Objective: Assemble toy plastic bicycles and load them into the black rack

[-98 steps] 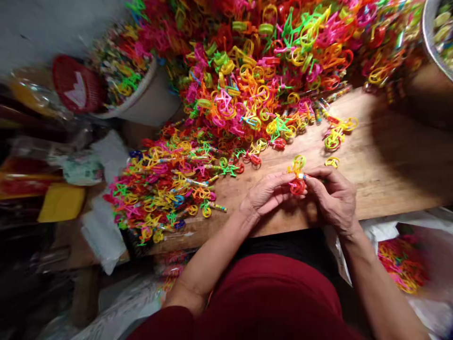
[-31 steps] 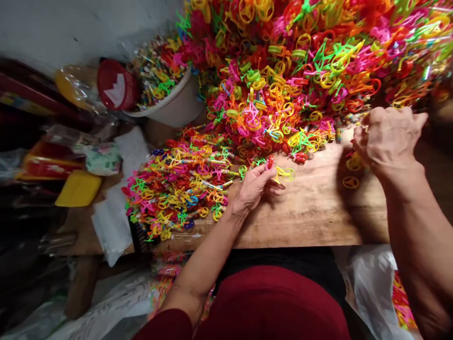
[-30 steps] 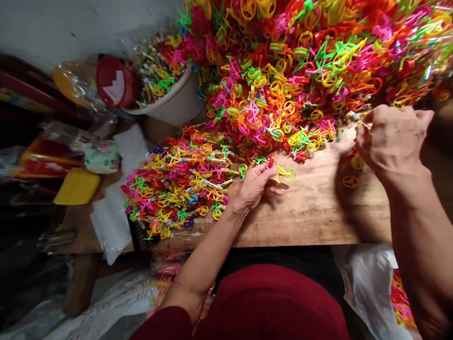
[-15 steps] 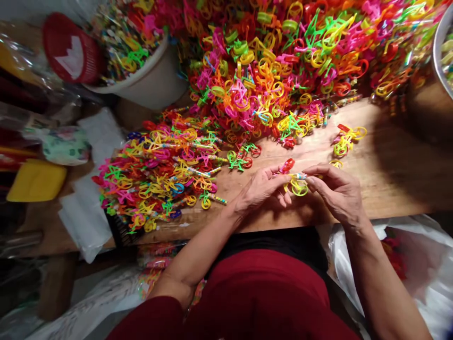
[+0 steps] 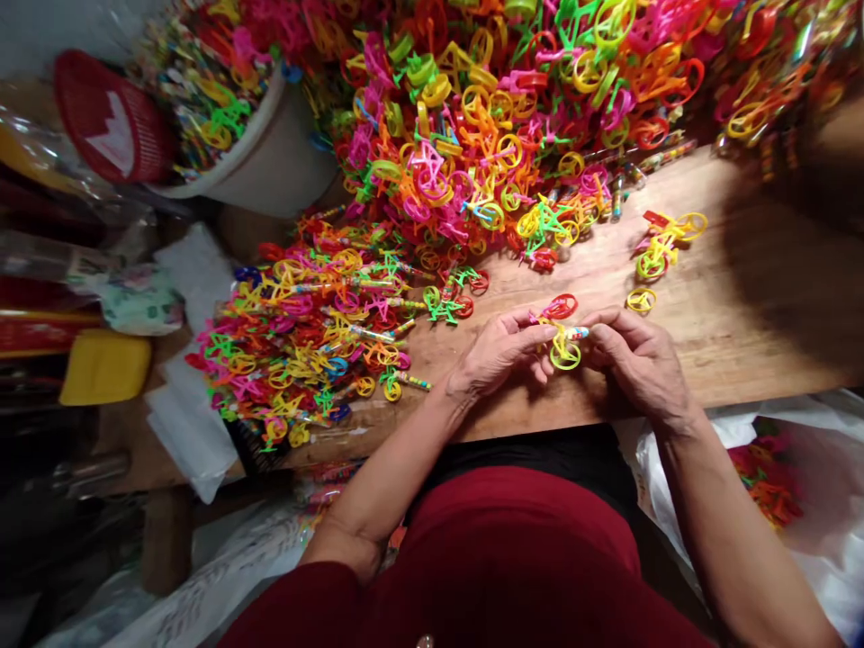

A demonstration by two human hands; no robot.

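Head view: left hand (image 5: 503, 354), thumb pressed to fingers, grips a toy bicycle (image 5: 561, 338) over the wooden board (image 5: 722, 360). Right hand (image 5: 638, 362), away rightward a second ago, now pinches a small tube (image 5: 577, 333) against it, so both work one piece. Beyond: yellow wheel (image 5: 641, 300), bicycle heap (image 5: 472, 153).

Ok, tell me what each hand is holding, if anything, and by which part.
The left hand pinches a plastic toy between its wheels; the right hand pinches the near end of the small tube at that toy.
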